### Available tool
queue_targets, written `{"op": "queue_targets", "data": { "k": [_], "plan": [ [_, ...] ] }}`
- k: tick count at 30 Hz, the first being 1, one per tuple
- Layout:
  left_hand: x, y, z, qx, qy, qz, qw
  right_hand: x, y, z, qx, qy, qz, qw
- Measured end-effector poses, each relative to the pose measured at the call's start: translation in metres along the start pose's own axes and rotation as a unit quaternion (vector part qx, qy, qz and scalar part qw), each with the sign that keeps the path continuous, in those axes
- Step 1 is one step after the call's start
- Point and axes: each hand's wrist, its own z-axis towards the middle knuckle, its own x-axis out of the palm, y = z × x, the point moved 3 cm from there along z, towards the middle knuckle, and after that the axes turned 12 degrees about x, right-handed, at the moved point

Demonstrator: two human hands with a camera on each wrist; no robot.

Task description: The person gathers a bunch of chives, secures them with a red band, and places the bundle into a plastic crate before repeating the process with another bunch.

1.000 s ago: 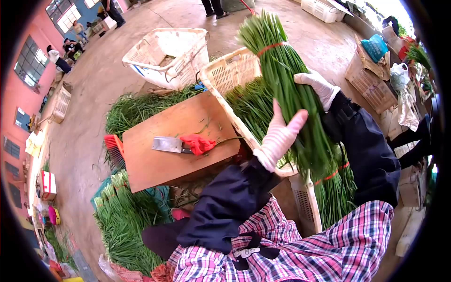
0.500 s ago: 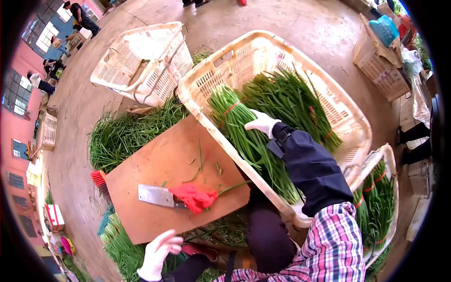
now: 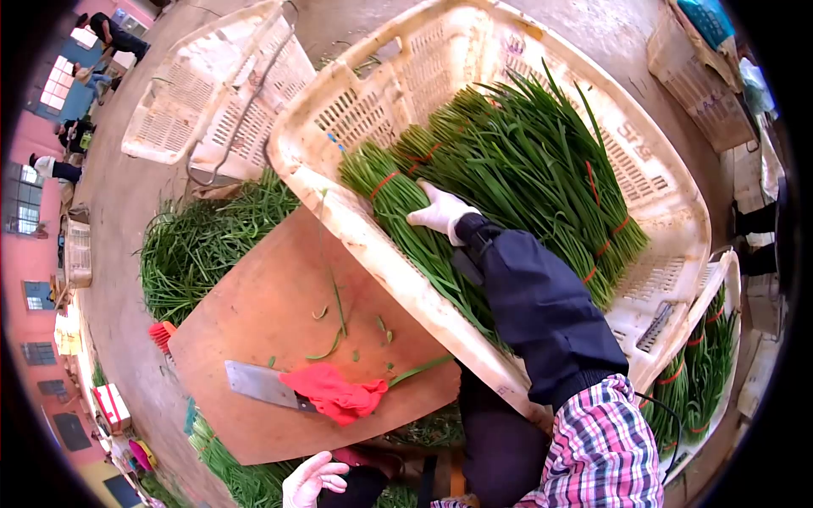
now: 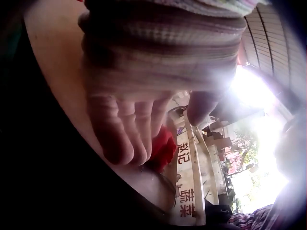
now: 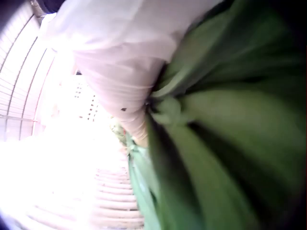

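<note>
In the head view my right hand (image 3: 442,212) grips a bundle of long green leaves (image 3: 391,203), which lies along the near-left side of a white crate (image 3: 373,224), its pale cut ends toward the far left corner. A red band circles the bundle. More banded bundles (image 3: 525,161) lie against it on the right. Up close in the right wrist view, the gloved hand (image 5: 120,72) lies against the green leaves (image 5: 216,134). My left hand (image 3: 315,481), also gloved, is empty at the bottom edge, fingers loosely bent; in the left wrist view it (image 4: 158,72) hangs above the board.
A brown board (image 3: 254,313) beside the crate holds a cleaver (image 3: 262,385), a red cloth (image 3: 339,394) and leaf scraps. Loose leaves (image 3: 199,254) lie behind it. Another white crate (image 3: 182,106) stands far left; one with bundles (image 3: 728,339) stands at right. People are at the upper left.
Both hands held the bundle above the crate; it now lies inside. My left hand has let go and moved to the lower left. The view has shifted closer over the crate.
</note>
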Motion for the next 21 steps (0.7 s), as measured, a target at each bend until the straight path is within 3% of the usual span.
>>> {"op": "queue_targets", "data": {
  "k": [3,5,7,9,11,15,16,17,18,20,21],
  "plan": [
    [-0.008,-0.005,-0.015,-0.002,-0.021,0.008,1.000,-0.003,0.020,-0.025,-0.044,-0.151,-0.162,0.974],
    [-0.015,-0.004,-0.024,0.009,-0.036,0.024,0.999,0.010,0.019,-0.033,-0.201,-0.248,-0.154,0.935],
    [-0.018,-0.001,-0.035,0.006,-0.054,0.008,0.998,0.024,0.028,-0.050,-0.236,-0.259,-0.218,0.911],
    [-0.026,0.009,-0.049,0.008,-0.054,-0.055,0.997,0.053,-0.004,-0.032,-0.235,-0.260,-0.358,0.865],
    [-0.030,0.012,-0.067,0.019,-0.065,-0.055,0.996,0.059,-0.018,-0.013,-0.210,-0.258,-0.403,0.853],
    [-0.032,-0.003,-0.123,0.090,-0.133,-0.053,0.986,0.035,0.000,-0.020,-0.184,-0.155,-0.398,0.885],
    [-0.033,-0.007,-0.140,0.111,-0.167,-0.052,0.978,0.027,-0.028,0.016,-0.213,-0.132,-0.308,0.918],
    [-0.037,-0.009,-0.165,0.118,-0.205,-0.052,0.970,0.024,-0.045,0.028,-0.166,-0.009,-0.157,0.974],
    [-0.045,-0.007,-0.192,0.119,-0.260,-0.055,0.957,0.020,-0.064,0.038,-0.095,0.091,0.003,0.991],
    [-0.063,0.012,-0.249,0.148,-0.364,-0.056,0.918,0.004,-0.056,-0.008,0.054,0.263,0.147,0.952],
    [-0.086,0.044,-0.281,0.194,-0.404,-0.050,0.893,0.000,-0.051,-0.045,0.011,0.231,0.084,0.969]
  ]
}}
